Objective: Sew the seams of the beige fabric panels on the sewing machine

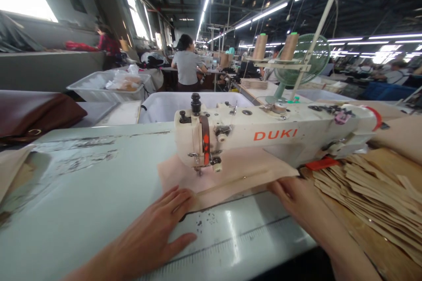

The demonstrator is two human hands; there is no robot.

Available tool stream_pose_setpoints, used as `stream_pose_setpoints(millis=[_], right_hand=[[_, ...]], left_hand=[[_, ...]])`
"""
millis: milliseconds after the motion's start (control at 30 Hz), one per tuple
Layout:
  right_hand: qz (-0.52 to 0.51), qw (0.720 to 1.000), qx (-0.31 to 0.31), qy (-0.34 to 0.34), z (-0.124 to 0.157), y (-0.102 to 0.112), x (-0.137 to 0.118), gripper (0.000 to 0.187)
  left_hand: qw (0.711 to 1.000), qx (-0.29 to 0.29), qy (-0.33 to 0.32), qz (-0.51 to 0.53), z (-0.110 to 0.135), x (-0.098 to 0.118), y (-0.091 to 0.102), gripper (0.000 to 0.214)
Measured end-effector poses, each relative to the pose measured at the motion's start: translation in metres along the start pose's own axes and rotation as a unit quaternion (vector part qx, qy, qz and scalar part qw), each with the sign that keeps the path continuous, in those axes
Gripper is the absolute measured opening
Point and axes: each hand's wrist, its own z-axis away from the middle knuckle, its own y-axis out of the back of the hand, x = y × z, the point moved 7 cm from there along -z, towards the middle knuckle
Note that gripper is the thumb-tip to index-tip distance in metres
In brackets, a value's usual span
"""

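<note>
A pale pinkish-beige fabric piece [231, 169] lies under the needle area of a white sewing machine [237, 131] marked DUKI. A narrow darker strip with a small shiny spot runs along its near side. My left hand [165, 219] rests flat on the fabric's near left edge, fingers stretched and thumb apart, a little in front of the presser foot [199, 171]. At the fabric's right end, my right hand [293, 193] pinches the edge, with the thumb partly hidden. The fabric's far side is behind the machine head.
Beige strips [369, 189] are stacked on a wooden board at the right. A ruler scale [237, 243] marks the front of the pale green table [82, 193]. Behind the machine are a white bin [158, 105], thread cones [260, 46], a green fan [310, 59] and a seated person [187, 66].
</note>
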Motion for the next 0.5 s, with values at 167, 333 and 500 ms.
stream_pose_setpoints(millis=[167, 333, 500], right_hand=[[-0.065, 0.993, 0.067, 0.077, 0.029, -0.004, -0.062, 0.031], [-0.064, 0.982, -0.123, 0.130, -0.009, -0.100, -0.077, 0.048], [-0.038, 0.972, -0.163, 0.166, -0.025, -0.084, -0.056, 0.040]], left_hand=[[1.000, -0.014, 0.022, -0.009, -0.001, 0.006, 0.001, 0.068], [0.999, -0.020, 0.041, -0.017, -0.015, -0.002, 0.003, 0.068], [0.999, 0.003, 0.042, 0.002, -0.018, -0.015, -0.006, 0.073]])
